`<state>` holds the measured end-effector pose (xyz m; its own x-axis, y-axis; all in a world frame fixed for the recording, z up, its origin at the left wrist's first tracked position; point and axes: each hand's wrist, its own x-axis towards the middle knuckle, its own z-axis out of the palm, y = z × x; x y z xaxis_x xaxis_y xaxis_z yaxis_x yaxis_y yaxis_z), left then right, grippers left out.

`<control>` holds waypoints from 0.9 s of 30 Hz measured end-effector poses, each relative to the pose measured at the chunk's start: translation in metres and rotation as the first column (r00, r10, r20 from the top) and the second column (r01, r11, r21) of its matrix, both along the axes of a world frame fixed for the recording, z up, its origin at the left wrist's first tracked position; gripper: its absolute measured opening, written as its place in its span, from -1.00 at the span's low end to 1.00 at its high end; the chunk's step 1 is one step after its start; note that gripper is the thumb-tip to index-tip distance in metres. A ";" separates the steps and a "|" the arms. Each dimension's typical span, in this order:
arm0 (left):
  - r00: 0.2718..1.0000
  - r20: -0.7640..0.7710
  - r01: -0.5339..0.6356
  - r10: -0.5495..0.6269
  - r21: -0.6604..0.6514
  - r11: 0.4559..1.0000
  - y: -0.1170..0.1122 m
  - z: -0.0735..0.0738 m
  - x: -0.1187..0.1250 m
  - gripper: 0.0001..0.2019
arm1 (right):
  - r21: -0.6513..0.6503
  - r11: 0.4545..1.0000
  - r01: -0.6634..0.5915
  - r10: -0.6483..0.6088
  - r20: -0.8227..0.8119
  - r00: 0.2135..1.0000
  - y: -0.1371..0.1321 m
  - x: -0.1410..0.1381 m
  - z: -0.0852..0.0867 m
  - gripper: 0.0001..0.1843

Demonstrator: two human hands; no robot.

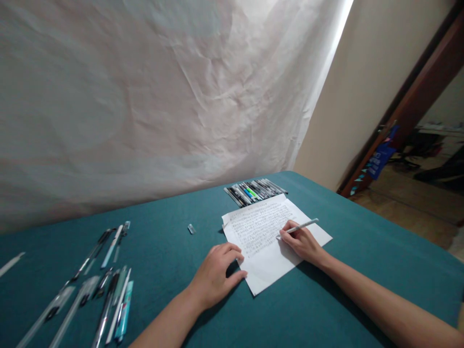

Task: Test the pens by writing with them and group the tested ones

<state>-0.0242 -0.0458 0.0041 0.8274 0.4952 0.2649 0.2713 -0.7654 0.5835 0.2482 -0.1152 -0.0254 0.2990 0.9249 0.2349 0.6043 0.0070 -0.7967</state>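
Observation:
A white sheet of paper point(271, 270) lies at a slant on the table, its upper part covered with lines of small handwriting. My right hand point(299, 240) rests on the sheet and grips a white pen point(304, 225), whose tip meets the paper near the end of the written lines. At the sheet's left edge, my left hand point(222, 270) lies with thumb and fingers apart, fingertips touching the margin. Another sheet's edge seems to show under the top left corner.
Behind the paper is a row of many pens point(255, 191), one bright green. A pen cap point(191, 229) lies left of the sheet. Loose pens and caps point(112, 299) are scattered on the left of the green-covered table point(159, 261). A pale cloth point(174, 96) hangs behind.

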 end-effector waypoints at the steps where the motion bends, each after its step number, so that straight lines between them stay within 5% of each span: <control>1: 1.000 0.000 -0.001 0.001 -0.001 1.000 0.000 0.000 0.000 -0.82 | -0.001 1.000 -0.005 0.005 0.002 1.000 0.000 0.000 0.000 -0.80; 27: 1.000 0.011 0.002 -0.002 -0.012 1.000 0.000 -0.001 0.000 -0.82 | 0.042 0.999 -0.017 0.016 0.020 1.000 0.000 0.000 0.001 -0.81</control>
